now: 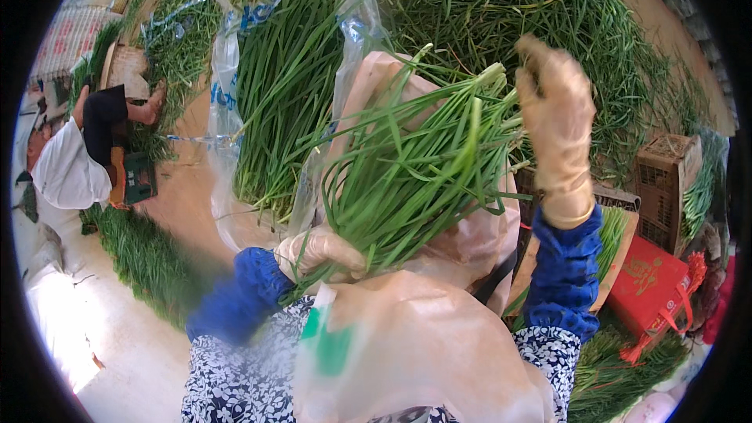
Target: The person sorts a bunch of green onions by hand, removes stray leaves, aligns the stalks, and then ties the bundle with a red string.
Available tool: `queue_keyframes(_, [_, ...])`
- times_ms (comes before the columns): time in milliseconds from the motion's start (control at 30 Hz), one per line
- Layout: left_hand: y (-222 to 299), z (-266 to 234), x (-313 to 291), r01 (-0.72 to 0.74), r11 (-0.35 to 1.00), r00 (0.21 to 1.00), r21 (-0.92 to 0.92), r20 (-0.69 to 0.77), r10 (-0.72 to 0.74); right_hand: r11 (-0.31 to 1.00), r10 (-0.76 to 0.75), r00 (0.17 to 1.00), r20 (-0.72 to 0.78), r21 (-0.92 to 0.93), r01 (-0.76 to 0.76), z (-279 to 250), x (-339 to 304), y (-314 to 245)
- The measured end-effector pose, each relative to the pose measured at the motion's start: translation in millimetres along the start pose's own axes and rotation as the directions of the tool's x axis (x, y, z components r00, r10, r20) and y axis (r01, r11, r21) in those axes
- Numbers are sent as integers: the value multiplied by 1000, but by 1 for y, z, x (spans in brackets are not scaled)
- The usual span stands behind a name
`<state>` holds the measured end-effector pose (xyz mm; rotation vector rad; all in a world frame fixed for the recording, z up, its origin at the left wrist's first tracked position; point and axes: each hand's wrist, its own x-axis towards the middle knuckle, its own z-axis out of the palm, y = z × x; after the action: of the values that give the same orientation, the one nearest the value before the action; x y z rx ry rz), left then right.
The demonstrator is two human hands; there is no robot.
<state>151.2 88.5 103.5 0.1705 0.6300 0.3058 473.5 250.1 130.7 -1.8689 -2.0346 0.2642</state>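
Observation:
A loose bunch of garlic chives point(423, 164), long green leaves with pale stem ends, lies across my lap, its pale ends toward the upper right. My left hand point(325, 254), in a pale rubber glove, is closed on the leafy end; leaves cover part of its fingers. Beside the pale ends, my right hand point(556, 102) is raised in a tan glove, slightly blurred. Its bent fingers and thumb stand apart with nothing seen between them. Below the bunch, a translucent pinkish plastic sheet point(423, 329) covers my front and lap.
A clear plastic bag point(223, 164) full of chives stands ahead on the left. Behind it spreads a big heap of chives point(509, 0). On the right are a brown crate point(666, 180) and a red box point(650, 282). Another person point(78, 149) sits at the far left.

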Motion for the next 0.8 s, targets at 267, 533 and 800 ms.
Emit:
queue_keyframes(267, [1,-13,11,-1,999,998,-34,70,3,943,-253,621,742,47,328,63,75,-32])
queue_keyframes(533, [10,-27,13,10,997,999,-70,52,-6,233,-477,822,312,946,-224,53,87,-4])
queue_keyframes(800, [12,-36,4,5,998,999,-65,34,-3,-33,-130,920,371,925,-378,14,51,62])
